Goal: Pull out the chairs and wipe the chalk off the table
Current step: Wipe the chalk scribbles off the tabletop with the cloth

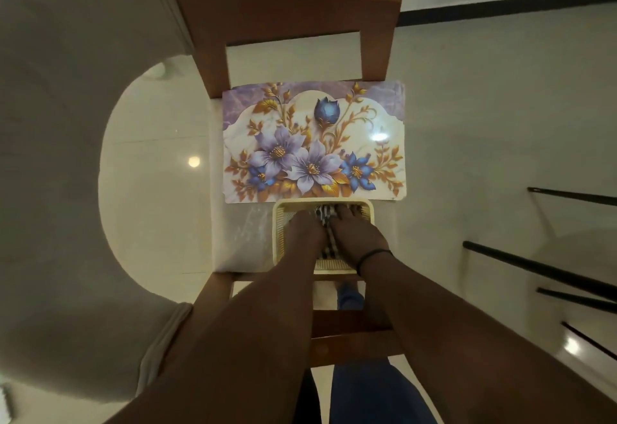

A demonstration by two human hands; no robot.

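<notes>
My fingertips hidden inside cream plastic basket (279, 240); grip hard to make out. My left hand (305, 228) and right hand (355, 233) lie side by side, fingers reaching onto checkered cloth (329, 240) in basket. Basket on small table (240, 243), touching near edge of floral placemat (314, 141), whose long axis runs left-right. Wooden chair (283, 13) beyond table, cut off at top. Glossy tile floor (153, 163).

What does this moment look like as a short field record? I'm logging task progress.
surface: small white table with wooden chairs at its far and near ends
mat: floral placemat lying flat on the far half
basket: cream plastic basket at the near edge, touching the mat
cloth: checked cloth inside the basket
left hand: in the basket, on the cloth
right hand: in the basket, on the cloth
grip: unclear
chalk: none discernible
</notes>
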